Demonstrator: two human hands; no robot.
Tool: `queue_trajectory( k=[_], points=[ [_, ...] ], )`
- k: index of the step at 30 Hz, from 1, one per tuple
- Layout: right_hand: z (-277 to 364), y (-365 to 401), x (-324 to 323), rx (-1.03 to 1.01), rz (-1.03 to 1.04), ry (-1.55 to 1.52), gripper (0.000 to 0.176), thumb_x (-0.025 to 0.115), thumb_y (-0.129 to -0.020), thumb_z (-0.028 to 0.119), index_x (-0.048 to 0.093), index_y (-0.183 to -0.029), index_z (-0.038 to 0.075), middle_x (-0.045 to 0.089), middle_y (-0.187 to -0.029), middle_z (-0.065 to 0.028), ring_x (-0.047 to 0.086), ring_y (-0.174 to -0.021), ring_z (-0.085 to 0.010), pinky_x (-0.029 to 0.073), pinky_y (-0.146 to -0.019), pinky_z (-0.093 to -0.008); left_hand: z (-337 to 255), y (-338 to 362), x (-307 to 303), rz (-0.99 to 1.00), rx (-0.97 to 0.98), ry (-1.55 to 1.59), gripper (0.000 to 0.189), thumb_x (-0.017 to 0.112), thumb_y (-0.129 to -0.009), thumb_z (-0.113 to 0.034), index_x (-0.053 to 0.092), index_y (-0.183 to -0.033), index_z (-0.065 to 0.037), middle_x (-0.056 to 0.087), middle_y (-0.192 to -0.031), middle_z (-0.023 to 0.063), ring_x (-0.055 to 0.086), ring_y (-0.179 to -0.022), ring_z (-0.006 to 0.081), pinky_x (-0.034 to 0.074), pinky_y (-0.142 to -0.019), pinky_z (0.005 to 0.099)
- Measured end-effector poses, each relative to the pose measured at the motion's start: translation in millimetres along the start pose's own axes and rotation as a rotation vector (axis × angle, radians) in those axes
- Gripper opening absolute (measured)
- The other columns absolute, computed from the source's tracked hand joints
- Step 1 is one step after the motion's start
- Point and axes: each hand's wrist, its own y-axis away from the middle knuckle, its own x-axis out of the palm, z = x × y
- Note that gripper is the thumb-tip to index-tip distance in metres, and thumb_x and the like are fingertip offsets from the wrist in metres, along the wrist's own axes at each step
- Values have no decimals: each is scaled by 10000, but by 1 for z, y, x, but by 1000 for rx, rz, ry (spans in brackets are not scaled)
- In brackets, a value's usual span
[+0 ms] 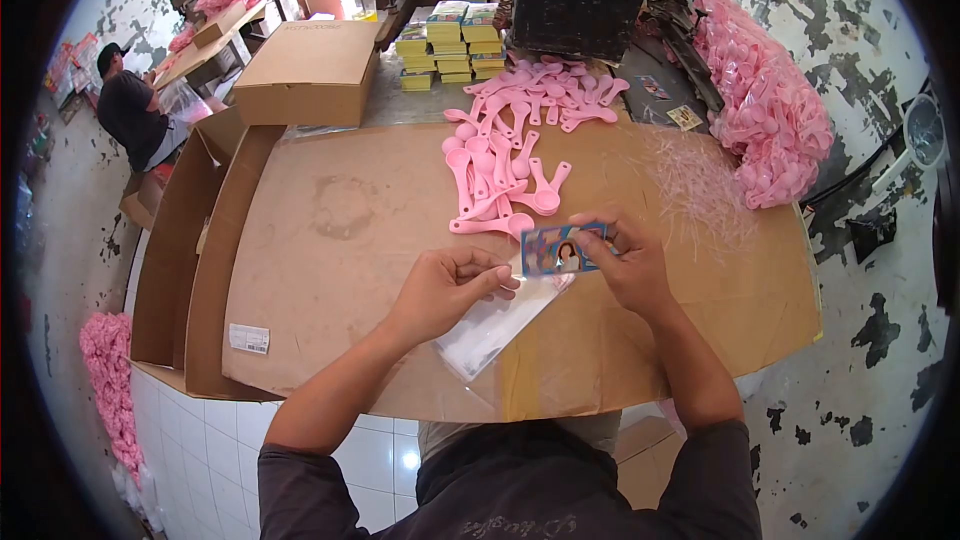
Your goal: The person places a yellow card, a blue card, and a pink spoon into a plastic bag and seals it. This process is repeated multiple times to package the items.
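Pinching the card (558, 248) by its right edge, the right hand (632, 268) is holding it over the table (330, 230), near the spoons (500, 180). The left hand (445, 285) is gripping the bag (495, 328) at its mouth. Both are looking light; the bag seems limp and slick, best held at its rim.

The card (563, 248) is showing a glossy printed paper face, and the bag (490, 325) is looking like thin, clear, shiny plastic. The spoons (500, 180) are gleaming as smooth pink plastic, while the cardboard sheet (340, 230) is looking matt and brown.
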Motion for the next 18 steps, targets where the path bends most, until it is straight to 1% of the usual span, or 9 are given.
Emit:
queue_trajectory(
  k=[3, 6, 7, 10, 12, 13, 15, 16, 18],
  points=[
    [13, -7, -4, -271, 205, 402, 223, 696, -954, 34, 685, -1176, 30, 711, -1029, -48, 663, -915, -85, 531, -766, -281, 3, 2, 2, 30, 22, -97, 253, 678, -1009, -165, 694, -1117, 62, 764, -982, 99, 723, -891, 122, 577, -788, 257],
    [17, 1, 14, -95, 202, 222, 229, 712, -937, 37, 688, -1164, 18, 720, -1019, -67, 673, -882, -101, 525, -755, -282, 8, 4, 6, 72, 34, -161, 256, 681, -1008, -172, 701, -1138, 48, 760, -957, 75, 689, -856, 83, 557, -751, 243],
    [15, 3, 19, -44, 143, 134, 225, 714, -931, 36, 690, -1154, 15, 722, -1015, -70, 679, -870, -117, 524, -757, -276, 9, 4, 7, 83, 35, -172, 257, 683, -1007, -174, 704, -1145, 42, 758, -942, 69, 676, -840, 70, 551, -735, 241],
    [10, 5, 27, 87, 12, -80, 205, 716, -924, 42, 695, -1123, 1, 722, -1008, -80, 689, -860, -158, 524, -775, -270, 0, 6, 10, -6, 27, -126, 248, 679, -1010, -176, 708, -1152, 25, 762, -939, 65, 669, -817, 60, 544, -714, 240],
    [11, 5, 25, 145, -21, -150, 184, 707, -932, 58, 698, -1101, -14, 715, -1008, -87, 686, -890, -182, 524, -805, -280, 1, 5, 10, -49, 99, -55, 252, 669, -1019, -186, 694, -1157, 23, 756, -939, 47, 650, -788, 46, 532, -702, 219],
    [11, 4, 24, 20, 46, -24, 173, 688, -949, 77, 699, -1095, -16, 710, -1011, -85, 680, -915, -189, 522, -824, -294, 1, 4, 10, -71, 136, -20, 255, 664, -1023, -191, 687, -1160, 22, 753, -940, 38, 641, -774, 40, 526, -696, 209],
    [9, 1, 22, -231, 179, 226, 176, 650, -984, 115, 701, -1085, -19, 699, -1016, -83, 667, -966, -205, 519, -864, -321, -8, 8, 7, -43, 18, -116, 252, 664, -1024, -204, 688, -1153, 12, 748, -919, 31, 642, -755, 35, 527, -668, 208],
    [9, -2, 23, -182, 239, 153, 186, 628, -996, 128, 704, -1083, -18, 692, -1019, -87, 658, -987, -206, 512, -881, -334, -11, 10, 5, -30, -42, -164, 251, 663, -1025, -210, 688, -1149, 6, 745, -909, 28, 643, -746, 32, 528, -654, 207],
    [10, -10, 26, -83, 355, 6, 218, 586, -1020, 154, 711, -1078, -14, 677, -1024, -95, 639, -1029, -206, 497, -916, -359, -12, 12, 3, -36, -36, -214, 250, 659, -1028, -219, 686, -1151, -3, 741, -900, 26, 654, -747, 33, 531, -639, 207]
  ],
)
